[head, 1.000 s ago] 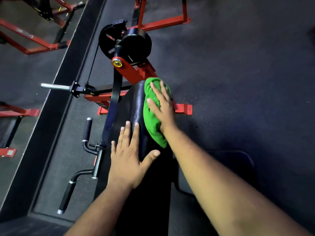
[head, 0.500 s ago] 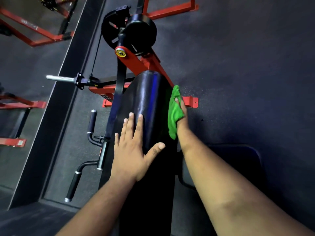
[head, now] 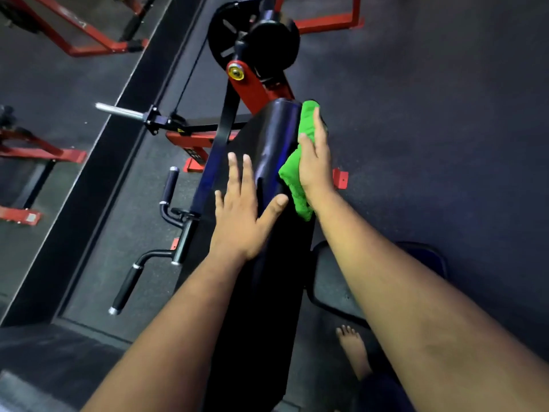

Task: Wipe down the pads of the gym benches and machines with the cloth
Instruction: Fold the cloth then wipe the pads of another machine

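A long black pad (head: 267, 138) of a red-framed machine runs away from me down the middle of the view. My right hand (head: 315, 162) presses a green cloth (head: 292, 173) against the pad's right side, near its far end. The cloth shows above the fingertips and below the palm. My left hand (head: 243, 215) lies flat on top of the pad with its fingers spread and nothing in it.
The machine's red arm and black weight plate (head: 252, 40) stand beyond the pad. Black handles (head: 166, 224) and a chrome bar (head: 118, 111) stick out at left. A low seat pad (head: 335, 286) sits at right, with my bare foot (head: 353, 352) beside it. More red frames (head: 74, 31) stand at far left.
My right hand slid the cloth from the pad's top over to its right side, then further along that side toward the far end. My left hand stayed flat on the pad.
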A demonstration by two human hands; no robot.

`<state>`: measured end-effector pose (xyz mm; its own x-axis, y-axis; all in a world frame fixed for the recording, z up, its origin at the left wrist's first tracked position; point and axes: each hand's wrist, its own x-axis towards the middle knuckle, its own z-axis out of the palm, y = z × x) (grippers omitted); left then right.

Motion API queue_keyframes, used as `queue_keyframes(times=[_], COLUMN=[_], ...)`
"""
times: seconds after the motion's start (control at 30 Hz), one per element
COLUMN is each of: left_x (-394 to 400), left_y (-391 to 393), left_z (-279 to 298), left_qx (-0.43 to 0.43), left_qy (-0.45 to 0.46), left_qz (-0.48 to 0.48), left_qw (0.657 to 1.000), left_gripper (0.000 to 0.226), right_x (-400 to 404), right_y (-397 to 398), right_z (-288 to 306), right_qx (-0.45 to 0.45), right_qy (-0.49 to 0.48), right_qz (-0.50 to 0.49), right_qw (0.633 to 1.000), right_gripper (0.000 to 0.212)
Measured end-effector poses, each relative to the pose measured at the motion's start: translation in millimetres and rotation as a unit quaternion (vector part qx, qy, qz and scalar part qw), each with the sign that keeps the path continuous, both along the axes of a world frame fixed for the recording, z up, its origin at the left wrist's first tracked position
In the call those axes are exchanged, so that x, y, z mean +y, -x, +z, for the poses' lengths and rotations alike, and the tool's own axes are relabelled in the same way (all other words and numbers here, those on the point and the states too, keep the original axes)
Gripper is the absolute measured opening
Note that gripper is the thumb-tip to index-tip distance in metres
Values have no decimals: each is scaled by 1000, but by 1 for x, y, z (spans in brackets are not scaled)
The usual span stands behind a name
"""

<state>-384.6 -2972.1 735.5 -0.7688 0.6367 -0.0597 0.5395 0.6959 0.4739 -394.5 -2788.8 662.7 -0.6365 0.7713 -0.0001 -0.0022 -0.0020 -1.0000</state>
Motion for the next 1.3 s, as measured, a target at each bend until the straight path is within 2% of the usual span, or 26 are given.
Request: queue_keyframes(times=[0.07, 0.17, 0.23, 0.3, 0.37, 0.47, 0.53, 0.6, 0.7, 0.9, 1.03, 1.1, 1.17, 1.3], left_x=[-7, -33, -58, -83, -105, -128, -140, -148, -166, -199, -224, -229, -230, -233], left_y=[-3, -20, -40, -59, -75, -90, -96, -100, -115, -155, -205, -223, -246, -284], left_z=[1, 2, 2, 3, 2, 2, 2, 2, 2, 6, 2, 1, 7, 15], left_qx=[-9, -24, -21, -10, -13, -26, -27, -22, -13, -15, -66, -104, -154, -225], left_qy=[-47, -60, -15, 27, 41, 26, 13, 11, -7, -47, -64, -96, -166, -285], left_qz=[31, 63, 51, 34, 32, 49, 62, 70, 102, 209, 258, 294, 349, 410], left_qw=[998, 996, 998, 999, 999, 998, 998, 997, 995, 977, 962, 945, 909, 836], left_gripper=[112, 113, 114, 113, 112, 111, 110, 110, 110, 118, 124, 126, 131, 108], right_x=[-35, -108, -99, -57, -17, -9, -35, -67, -120, -205, -260, -277, -293, -308], right_y=[-28, -88, -92, -51, -1, 26, 9, -19, -65, -142, -199, -218, -239, -276], right_z=[16, 16, 18, 27, 43, 53, 53, 54, 51, 47, 43, 40, 42, 59], right_qx=[31, 33, -9, -119, -238, -287, -267, -235, -186, -131, -53, -7, 16, 13], right_qy=[-40, -222, -357, -414, -382, -371, -418, -438, -452, -454, -462, -444, -421, -400], right_qz=[45, 140, 198, 194, 169, 169, 188, 199, 221, 248, 292, 305, 333, 412], right_qw=[998, 964, 913, 882, 877, 867, 848, 845, 844, 846, 836, 842, 844, 819], right_gripper=[69, 59, 55, 52, 50, 50, 54, 63, 64, 55, 44, 34, 28, 26])
